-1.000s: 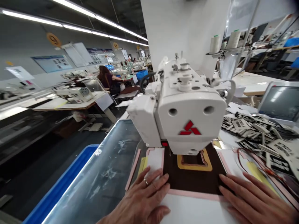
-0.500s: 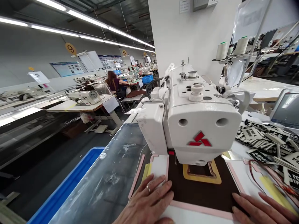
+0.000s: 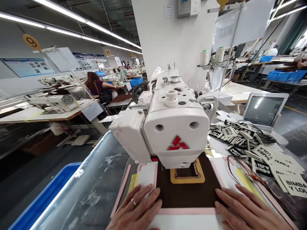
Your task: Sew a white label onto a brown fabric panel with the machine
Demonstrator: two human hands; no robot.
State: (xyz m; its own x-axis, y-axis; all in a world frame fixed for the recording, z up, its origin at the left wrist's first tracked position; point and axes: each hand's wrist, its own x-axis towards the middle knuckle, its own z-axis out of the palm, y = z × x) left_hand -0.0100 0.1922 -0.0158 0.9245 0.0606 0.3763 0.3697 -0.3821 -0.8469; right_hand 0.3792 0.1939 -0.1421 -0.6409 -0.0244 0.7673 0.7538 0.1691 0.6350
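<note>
A white sewing machine [image 3: 176, 127] with a red three-diamond mark stands in front of me. Under its head lies a dark brown fabric panel [image 3: 189, 191] set in a white template with pink edging [image 3: 187, 211], with a yellow rectangular frame [image 3: 187, 177] at the needle. My left hand [image 3: 134, 212], a ring on one finger, lies flat with fingers apart on the template's left side, fingertips at the brown panel's edge. My right hand [image 3: 244, 212] rests flat on the right side, fingers stretched toward the panel. Neither hand holds anything.
A heap of black and cream printed labels [image 3: 259, 147] lies to the right, near a small screen [image 3: 263, 110]. A blue bin [image 3: 40, 198] sits low left beside a clear guard panel [image 3: 96, 191]. Thread cones [image 3: 211, 57] stand behind. A person [image 3: 96, 86] sits at a far machine.
My view has shifted, so the machine and panel sit further left and lower in frame. Both hands stay flat on the template in much the same places beside the brown panel.
</note>
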